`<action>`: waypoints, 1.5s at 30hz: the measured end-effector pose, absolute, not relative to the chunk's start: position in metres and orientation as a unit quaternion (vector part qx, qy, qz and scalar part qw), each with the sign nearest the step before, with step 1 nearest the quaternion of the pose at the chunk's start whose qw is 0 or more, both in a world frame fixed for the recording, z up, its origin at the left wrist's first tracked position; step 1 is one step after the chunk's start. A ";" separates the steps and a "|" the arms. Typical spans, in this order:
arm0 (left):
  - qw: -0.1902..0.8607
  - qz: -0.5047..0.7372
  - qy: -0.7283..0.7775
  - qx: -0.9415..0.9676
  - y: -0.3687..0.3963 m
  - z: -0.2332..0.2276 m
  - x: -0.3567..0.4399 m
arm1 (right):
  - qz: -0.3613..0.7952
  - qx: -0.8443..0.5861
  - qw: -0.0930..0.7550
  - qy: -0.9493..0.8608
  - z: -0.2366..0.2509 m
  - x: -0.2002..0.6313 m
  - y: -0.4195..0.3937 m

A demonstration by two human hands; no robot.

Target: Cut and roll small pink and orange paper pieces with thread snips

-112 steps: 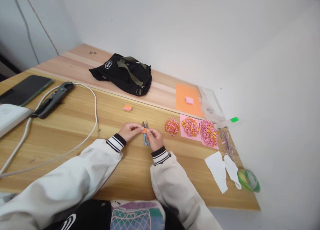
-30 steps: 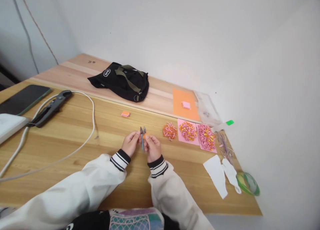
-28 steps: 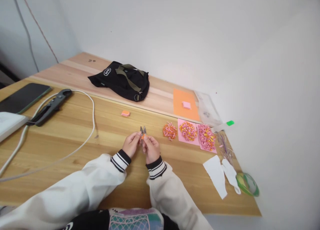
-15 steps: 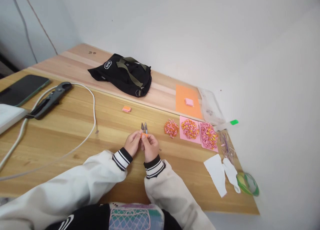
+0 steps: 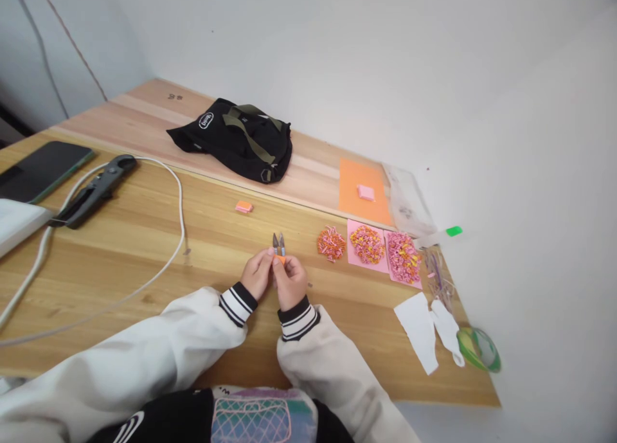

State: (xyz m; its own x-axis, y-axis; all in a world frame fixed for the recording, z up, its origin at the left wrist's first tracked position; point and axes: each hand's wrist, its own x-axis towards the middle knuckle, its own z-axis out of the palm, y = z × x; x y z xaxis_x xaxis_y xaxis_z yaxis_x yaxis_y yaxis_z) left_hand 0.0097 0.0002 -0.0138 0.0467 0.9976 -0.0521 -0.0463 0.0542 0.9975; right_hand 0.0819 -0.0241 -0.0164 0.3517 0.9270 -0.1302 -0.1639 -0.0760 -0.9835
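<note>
My left hand (image 5: 257, 273) and my right hand (image 5: 290, 283) meet in front of me, fingertips pinched together. A small orange paper piece (image 5: 280, 258) is between their fingertips. Just beyond it stick out the two parted blades of thread snips (image 5: 278, 242), pointing away from me. The handles are hidden, apparently within my right hand. Farther off on the table lies a small orange and pink paper stack (image 5: 244, 207). To the right is a loose heap of small orange and pink rolled bits (image 5: 331, 244).
Two more heaps of bits (image 5: 367, 245) lie on pink sheets. Behind are an orange sheet (image 5: 351, 186) with a pink pad (image 5: 366, 193) and a black bag (image 5: 236, 137). White paper (image 5: 418, 330) and green tape (image 5: 479, 350) lie right; a cable (image 5: 181, 205), stripper tool (image 5: 99, 189) and phone (image 5: 45, 170) left.
The view has shifted slightly. Both hands keep the same pinch around the orange piece, with the snips' blades still parted; nothing on the table has moved.
</note>
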 end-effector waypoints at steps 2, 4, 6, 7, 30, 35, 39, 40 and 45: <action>0.527 0.487 0.489 0.496 0.000 -0.016 0.010 | 0.454 -0.577 0.588 -0.339 -0.017 0.082 -0.024; 0.516 0.491 0.487 0.505 0.000 -0.018 0.010 | 0.448 -0.584 0.584 -0.343 -0.017 0.082 -0.024; 0.510 0.493 0.487 0.509 0.000 -0.019 0.010 | 0.443 -0.590 0.580 -0.345 -0.017 0.083 -0.024; 0.510 0.494 0.488 0.508 0.000 -0.019 0.010 | 0.443 -0.591 0.579 -0.345 -0.017 0.083 -0.024; 0.548 0.491 0.483 0.474 0.000 -0.012 0.011 | 0.449 -0.581 0.575 -0.362 -0.017 0.083 -0.024; 0.551 0.491 0.477 0.477 0.000 -0.011 0.010 | 0.449 -0.588 0.569 -0.359 -0.018 0.084 -0.024; 0.557 0.488 0.474 0.476 0.000 -0.012 0.010 | 0.468 -0.573 0.575 -0.350 -0.017 0.084 -0.023; 0.562 0.485 0.471 0.476 0.000 -0.012 0.010 | 0.477 -0.564 0.579 -0.345 -0.016 0.085 -0.022; 0.564 0.478 0.467 0.485 0.000 -0.014 0.009 | 0.495 -0.551 0.575 -0.347 -0.014 0.088 -0.022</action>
